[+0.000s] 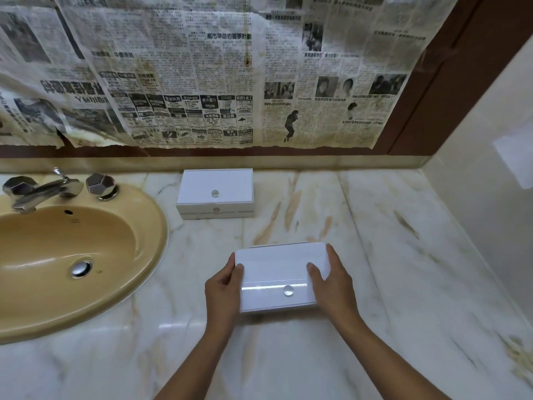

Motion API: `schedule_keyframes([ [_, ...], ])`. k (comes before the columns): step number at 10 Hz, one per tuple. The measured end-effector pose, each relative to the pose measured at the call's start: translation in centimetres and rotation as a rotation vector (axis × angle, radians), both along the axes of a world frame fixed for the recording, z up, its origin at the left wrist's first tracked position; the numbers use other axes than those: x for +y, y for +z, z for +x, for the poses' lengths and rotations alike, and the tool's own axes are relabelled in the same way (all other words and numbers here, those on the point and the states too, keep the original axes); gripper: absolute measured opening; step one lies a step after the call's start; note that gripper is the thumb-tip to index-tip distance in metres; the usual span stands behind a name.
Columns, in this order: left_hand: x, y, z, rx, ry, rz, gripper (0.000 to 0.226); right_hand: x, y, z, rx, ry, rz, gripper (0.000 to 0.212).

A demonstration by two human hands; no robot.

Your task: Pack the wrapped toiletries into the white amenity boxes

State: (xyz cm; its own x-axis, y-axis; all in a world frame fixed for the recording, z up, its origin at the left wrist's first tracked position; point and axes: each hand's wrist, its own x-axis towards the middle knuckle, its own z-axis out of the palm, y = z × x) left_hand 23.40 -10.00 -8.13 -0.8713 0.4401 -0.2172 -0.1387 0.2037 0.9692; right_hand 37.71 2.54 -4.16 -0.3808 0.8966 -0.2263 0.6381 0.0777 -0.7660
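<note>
A white amenity box [278, 277] sits near the middle of the marble bench [389, 269], a little toward the front edge, held from both ends. The left hand [223, 287] grips its left end, thumb laid on the lid and fingers curled round the side; the right hand [328, 280] grips the right end the same way, thumb on top and fingers wrapped along the far side. The lid is closed, and a small clear round knob [288, 290] stands near its front edge, just below a bright glare stripe. Whether the box rests on the bench or is lifted slightly off it cannot be told. A second white box [215, 193], also lidded with a clear knob, stands well apart at the back edge of the bench, close to the wall, with a small emblem printed on its front face. At the left end of the bench a tan oval sink [72, 255] is set in, with a chrome tap [43, 190] and a faceted chrome handle [102, 186] on its rim. Sheets of yellowed newspaper [202, 76] cover the surface above the back edge. No wrapped toiletries can be seen.
</note>
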Motion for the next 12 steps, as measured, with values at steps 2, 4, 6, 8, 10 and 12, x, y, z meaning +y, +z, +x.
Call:
schedule_keyframes([
  [2, 6.9, 0.7, -1.5, 0.014, -0.091, 0.035, 0.034, 6.4, 1.1, -1.4, -0.039, -0.052, 0.046, 0.060],
  [4, 14.6, 0.9, -4.3, 0.054, -0.136, 0.029, 0.038, 13.4, 1.7, -4.2, -0.051, -0.080, 0.071, 0.059],
  [6, 20.2, 0.9, -7.1, 0.068, -0.142, -0.031, 0.039, 18.6, 1.8, -7.4, -0.083, -0.083, 0.034, 0.062],
  [8, 22.8, 1.0, -8.8, 0.107, -0.118, -0.211, 0.040, 20.9, 0.7, -9.7, -0.142, -0.076, 0.014, 0.063],
  [10, 23.5, 1.4, -9.0, 0.130, -0.139, -0.314, 0.042, 21.5, 0.2, -10.1, -0.219, -0.047, 0.024, 0.064],
  [12, 20.5, 4.0, -7.3, 0.124, -0.156, -0.277, 0.043, 20.2, 0.4, -8.6, -0.087, -0.051, 0.069, 0.062],
])
